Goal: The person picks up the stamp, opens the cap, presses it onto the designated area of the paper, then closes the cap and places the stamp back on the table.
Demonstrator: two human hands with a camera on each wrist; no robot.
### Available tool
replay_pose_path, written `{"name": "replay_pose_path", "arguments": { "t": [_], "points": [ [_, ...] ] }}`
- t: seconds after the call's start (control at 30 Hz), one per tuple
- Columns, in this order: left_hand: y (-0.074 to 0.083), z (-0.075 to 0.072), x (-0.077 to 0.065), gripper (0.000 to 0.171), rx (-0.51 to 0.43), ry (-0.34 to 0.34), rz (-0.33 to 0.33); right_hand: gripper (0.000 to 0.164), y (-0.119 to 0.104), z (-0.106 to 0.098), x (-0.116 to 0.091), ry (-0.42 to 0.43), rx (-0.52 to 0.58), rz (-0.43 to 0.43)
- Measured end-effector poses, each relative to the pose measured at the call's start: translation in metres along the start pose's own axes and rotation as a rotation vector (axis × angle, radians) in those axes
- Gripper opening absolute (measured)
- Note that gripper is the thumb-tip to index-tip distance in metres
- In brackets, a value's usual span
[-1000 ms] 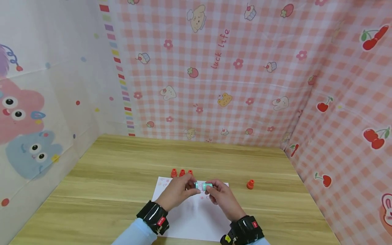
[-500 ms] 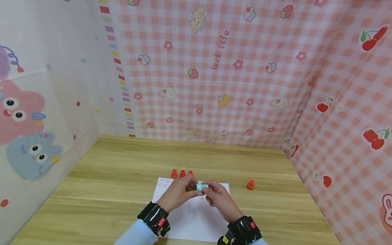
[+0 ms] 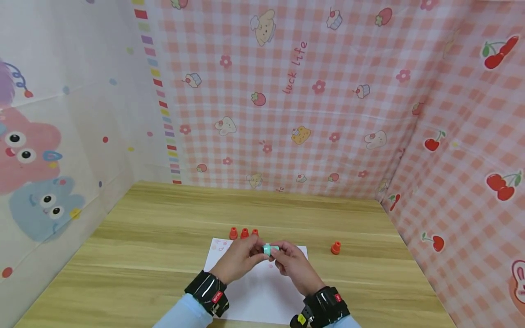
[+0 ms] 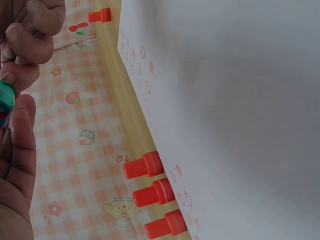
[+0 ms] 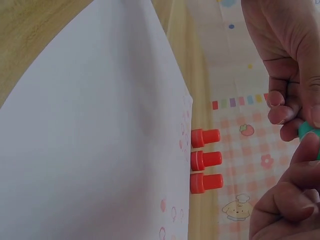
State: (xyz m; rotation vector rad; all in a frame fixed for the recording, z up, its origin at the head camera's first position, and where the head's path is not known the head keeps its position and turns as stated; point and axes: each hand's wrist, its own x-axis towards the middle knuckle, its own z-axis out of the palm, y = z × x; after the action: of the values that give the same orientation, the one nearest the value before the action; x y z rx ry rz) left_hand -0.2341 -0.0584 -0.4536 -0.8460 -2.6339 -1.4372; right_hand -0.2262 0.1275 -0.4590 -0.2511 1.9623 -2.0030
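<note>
Both hands meet over the far part of a white sheet of paper (image 3: 262,291), with a small teal stamp (image 3: 268,249) between them. My left hand (image 3: 239,257) pinches its left end between thumb and fingers. At the other end, my right hand (image 3: 297,266) grips the teal cap part with thumb and forefinger. In the left wrist view the stamp (image 4: 6,100) shows a bit of red and blue at its lower side, mostly cut off by the frame. Fingers cover much of the stamp (image 5: 307,129) in the right wrist view. Small pink and red prints mark the paper's far edge.
Several red stamps stand on the wooden table (image 3: 164,228): a row of three, including one red stamp (image 3: 233,233), behind the paper's far left edge, and a lone red stamp (image 3: 336,248) to the right. Patterned cloth walls (image 3: 279,114) enclose the back and sides.
A second ago two teal parts were apart, one in each hand. The right hand has moved left and brought its cap part against the left hand's part; they now form one piece.
</note>
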Motion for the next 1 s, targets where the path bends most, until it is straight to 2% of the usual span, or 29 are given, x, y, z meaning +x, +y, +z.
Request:
{"name": "replay_pose_path", "arguments": {
  "t": [0.27, 0.5, 0.7, 0.87, 1.0],
  "points": [
    [0.000, 0.000, -0.002, 0.022, -0.008, 0.022, 0.017, 0.033, -0.002, 0.002, 0.001, 0.004, -0.046, -0.018],
    [-0.001, -0.001, -0.001, 0.027, 0.057, -0.017, -0.071, 0.031, -0.002, -0.001, 0.003, 0.023, -0.143, -0.033],
    [-0.001, -0.002, 0.000, 0.041, 0.216, -0.051, -0.129, 0.030, -0.002, -0.008, 0.005, 0.085, -0.261, -0.038],
    [-0.003, -0.004, -0.004, 0.042, 0.433, -0.045, -0.084, 0.030, -0.002, -0.018, 0.006, 0.133, -0.355, -0.020],
    [-0.002, -0.006, -0.007, 0.042, 0.625, -0.057, -0.062, 0.027, -0.001, -0.026, 0.005, 0.201, -0.525, -0.003]
  ]
}}
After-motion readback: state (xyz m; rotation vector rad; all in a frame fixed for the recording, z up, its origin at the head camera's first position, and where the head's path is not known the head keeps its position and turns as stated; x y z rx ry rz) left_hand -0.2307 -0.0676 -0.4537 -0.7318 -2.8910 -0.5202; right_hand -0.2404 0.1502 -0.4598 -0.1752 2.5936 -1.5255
